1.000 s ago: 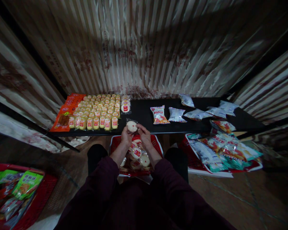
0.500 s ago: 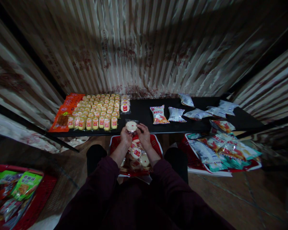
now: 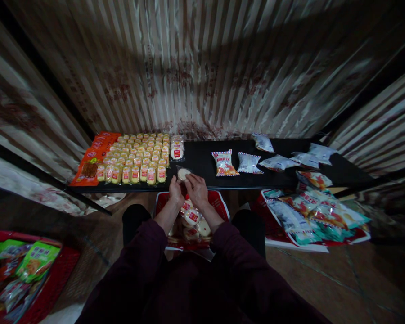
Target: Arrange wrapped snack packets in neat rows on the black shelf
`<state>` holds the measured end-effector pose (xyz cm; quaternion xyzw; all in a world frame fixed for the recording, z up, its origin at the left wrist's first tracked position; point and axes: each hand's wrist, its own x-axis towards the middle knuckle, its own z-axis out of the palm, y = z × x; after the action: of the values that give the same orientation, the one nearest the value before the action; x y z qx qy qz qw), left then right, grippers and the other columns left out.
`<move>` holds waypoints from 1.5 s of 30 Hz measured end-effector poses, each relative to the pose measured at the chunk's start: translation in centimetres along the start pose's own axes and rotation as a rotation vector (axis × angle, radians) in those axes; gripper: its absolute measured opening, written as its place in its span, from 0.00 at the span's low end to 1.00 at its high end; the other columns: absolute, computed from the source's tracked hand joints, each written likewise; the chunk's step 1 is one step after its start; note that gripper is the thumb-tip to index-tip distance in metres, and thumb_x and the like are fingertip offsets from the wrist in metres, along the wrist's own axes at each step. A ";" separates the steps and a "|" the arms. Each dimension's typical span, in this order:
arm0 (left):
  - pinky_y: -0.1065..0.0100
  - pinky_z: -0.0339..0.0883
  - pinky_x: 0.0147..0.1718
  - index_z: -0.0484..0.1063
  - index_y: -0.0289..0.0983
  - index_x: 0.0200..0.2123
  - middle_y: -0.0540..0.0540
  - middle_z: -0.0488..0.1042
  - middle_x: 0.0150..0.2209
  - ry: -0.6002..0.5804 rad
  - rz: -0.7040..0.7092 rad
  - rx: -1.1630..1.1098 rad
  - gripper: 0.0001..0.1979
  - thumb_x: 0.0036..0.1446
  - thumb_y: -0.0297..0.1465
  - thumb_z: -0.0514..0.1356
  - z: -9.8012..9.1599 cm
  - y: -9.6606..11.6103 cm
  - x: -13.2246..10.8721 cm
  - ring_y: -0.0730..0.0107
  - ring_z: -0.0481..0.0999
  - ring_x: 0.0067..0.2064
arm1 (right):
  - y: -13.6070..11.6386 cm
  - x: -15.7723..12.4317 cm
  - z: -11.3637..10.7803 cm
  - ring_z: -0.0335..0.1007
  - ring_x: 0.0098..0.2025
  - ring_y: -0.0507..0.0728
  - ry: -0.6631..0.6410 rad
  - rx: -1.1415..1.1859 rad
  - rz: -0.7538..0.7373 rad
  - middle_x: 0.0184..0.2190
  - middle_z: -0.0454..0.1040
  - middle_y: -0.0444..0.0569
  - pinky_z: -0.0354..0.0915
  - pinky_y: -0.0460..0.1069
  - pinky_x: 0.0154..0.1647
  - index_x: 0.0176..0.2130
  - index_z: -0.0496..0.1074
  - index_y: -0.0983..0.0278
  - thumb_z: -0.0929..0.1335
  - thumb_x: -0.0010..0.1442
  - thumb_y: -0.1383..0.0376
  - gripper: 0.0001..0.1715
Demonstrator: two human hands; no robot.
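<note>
A round white wrapped cake point(image 3: 183, 174) is at the front edge of the black shelf point(image 3: 197, 157), gripped by my right hand point(image 3: 197, 191). My left hand point(image 3: 176, 193) is just left of it, fingers curled near the wrapper; whether it touches is unclear. Under both hands is a red basket point(image 3: 219, 202) of round wrapped cakes point(image 3: 191, 216). On the shelf's left part stand rows of small yellow wrapped cakes point(image 3: 138, 157), with a column of round white cakes point(image 3: 177, 150) at their right end and orange packets point(image 3: 94, 157) at their left.
Chip bags point(image 3: 225, 163) lie scattered over the shelf's right part. A second basket point(image 3: 273, 211), heaped with bags, is at the right, and a red basket point(image 3: 65, 265) of snack packets at the lower left. A striped curtain point(image 3: 202, 67) hangs behind.
The held cake has moved slightly up and left, and is tilted. My right hand has shifted left over it, while my left hand's fingers have come away from its side.
</note>
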<state>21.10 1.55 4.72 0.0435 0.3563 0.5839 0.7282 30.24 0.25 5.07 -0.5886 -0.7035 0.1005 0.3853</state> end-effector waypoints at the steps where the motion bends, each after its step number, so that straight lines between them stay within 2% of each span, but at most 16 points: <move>1: 0.66 0.69 0.45 0.75 0.35 0.35 0.44 0.78 0.35 -0.013 -0.005 -0.014 0.18 0.55 0.45 0.59 0.0 0.0 0.0 0.64 0.77 0.42 | -0.1 0.0 0.1 0.64 0.54 0.61 -0.015 -0.015 -0.006 0.51 0.73 0.57 0.59 0.58 0.58 0.51 0.73 0.65 0.60 0.64 0.58 0.22; 5: 0.65 0.69 0.45 0.74 0.34 0.32 0.43 0.78 0.34 -0.053 -0.012 -0.035 0.19 0.57 0.46 0.57 0.2 0.1 -0.2 0.63 0.77 0.42 | -0.3 0.0 0.3 0.64 0.55 0.63 -0.043 -0.029 0.004 0.53 0.71 0.59 0.59 0.58 0.59 0.56 0.69 0.68 0.64 0.61 0.56 0.28; 10: 0.67 0.68 0.48 0.75 0.37 0.35 0.44 0.77 0.38 -0.011 -0.004 -0.007 0.17 0.59 0.44 0.55 -0.1 0.2 -0.3 0.65 0.76 0.45 | -0.4 0.6 0.5 0.66 0.52 0.62 -0.040 0.030 0.063 0.51 0.73 0.58 0.61 0.57 0.56 0.54 0.69 0.68 0.64 0.61 0.60 0.24; 14: 0.67 0.68 0.46 0.76 0.37 0.36 0.46 0.78 0.37 0.009 -0.008 0.015 0.13 0.61 0.37 0.54 0.1 0.4 -0.4 0.68 0.77 0.42 | -0.3 1.0 0.7 0.69 0.48 0.61 -0.014 0.108 0.128 0.48 0.75 0.56 0.63 0.56 0.52 0.54 0.69 0.66 0.61 0.63 0.60 0.23; 18: 0.67 0.67 0.45 0.77 0.38 0.38 0.47 0.79 0.35 -0.002 0.024 0.080 0.09 0.56 0.29 0.57 0.5 0.6 -0.5 0.69 0.76 0.38 | 0.5 1.3 1.4 0.71 0.46 0.59 0.057 0.228 0.213 0.45 0.76 0.54 0.65 0.53 0.49 0.51 0.71 0.64 0.60 0.63 0.58 0.22; 23: 0.66 0.65 0.47 0.77 0.37 0.38 0.46 0.79 0.37 0.030 0.098 0.144 0.12 0.49 0.23 0.60 0.5 0.7 0.0 0.70 0.76 0.39 | 1.8 1.9 2.3 0.71 0.42 0.59 0.139 0.346 0.327 0.40 0.76 0.53 0.66 0.54 0.47 0.44 0.74 0.64 0.62 0.60 0.56 0.20; 30: 0.66 0.64 0.49 0.78 0.37 0.35 0.47 0.79 0.36 0.012 0.135 0.149 0.14 0.45 0.21 0.59 0.5 1.3 0.3 0.73 0.76 0.36 | 2.6 2.5 3.4 0.74 0.40 0.58 0.177 0.555 0.451 0.41 0.78 0.51 0.69 0.53 0.45 0.51 0.68 0.64 0.65 0.55 0.56 0.25; 37: 0.65 0.63 0.51 0.78 0.34 0.35 0.49 0.77 0.28 0.023 0.164 0.165 0.14 0.43 0.19 0.59 0.3 1.9 1.0 0.75 0.74 0.32 | 2.5 2.8 3.9 0.73 0.35 0.56 0.177 0.598 0.527 0.36 0.78 0.49 0.69 0.51 0.40 0.45 0.70 0.65 0.67 0.51 0.57 0.23; 41: 0.65 0.61 0.52 0.78 0.34 0.35 0.48 0.78 0.30 0.057 0.203 0.157 0.16 0.41 0.17 0.61 0.3 1.8 1.7 0.74 0.74 0.37 | 2.6 3.1 4.0 0.73 0.35 0.56 0.157 0.572 0.527 0.32 0.77 0.47 0.68 0.50 0.39 0.39 0.72 0.64 0.68 0.48 0.56 0.19; 45: 0.65 0.59 0.56 0.78 0.35 0.31 0.45 0.78 0.41 0.094 0.289 0.164 0.12 0.43 0.16 0.60 0.1 1.7 2.4 0.70 0.73 0.49 | 3.1 3.4 4.5 0.72 0.33 0.56 0.145 0.546 0.533 0.31 0.78 0.47 0.68 0.50 0.38 0.39 0.75 0.64 0.66 0.51 0.55 0.20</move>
<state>19.95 4.25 4.45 0.1260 0.4264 0.6528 0.6133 29.52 5.66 1.57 -0.6321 -0.4442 0.3391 0.5369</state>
